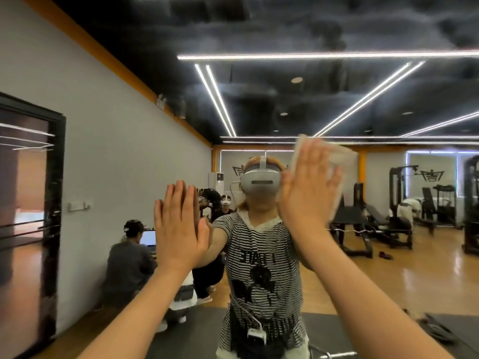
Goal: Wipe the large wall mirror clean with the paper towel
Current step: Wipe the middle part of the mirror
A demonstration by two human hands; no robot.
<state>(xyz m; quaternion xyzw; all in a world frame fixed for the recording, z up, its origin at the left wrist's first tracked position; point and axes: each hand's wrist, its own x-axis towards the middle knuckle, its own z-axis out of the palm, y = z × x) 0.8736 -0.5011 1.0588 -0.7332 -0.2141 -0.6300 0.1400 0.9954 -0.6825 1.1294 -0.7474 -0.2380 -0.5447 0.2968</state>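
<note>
Mirror (388, 99) filled nearly the whole view, w/ reflected dark ceiling, light strips and gym floor inside it. Reflected person (261, 255) in striped tee stood at center, headset (260, 181) on, face not described. Gym machines (399, 211) showed in the reflection at 3 o'clock; a seated person w/ laptop (149, 238) at 8 o'clock; black-framed doorway (31, 216) at 9 o'clock.

Both forearms rose from 6 o'clock toward the glass. Left hand (178, 224), just left of center, was flat, fingers straight and together, palm against the mirror, meeting its own reflection; its grip was fully open, holding nothing. Right hand (308, 193), at about 2 o'clock from center, was also flat w/ fingers straight and slightly spread, pressing the paper towel (337, 159) onto the glass; grip open, no curl round the towel. Towel was white, crumpled, sandwiched btw palm and mirror, its edges sticking out past the fingertips at top and right. Hands were well apart, right one higher.
</note>
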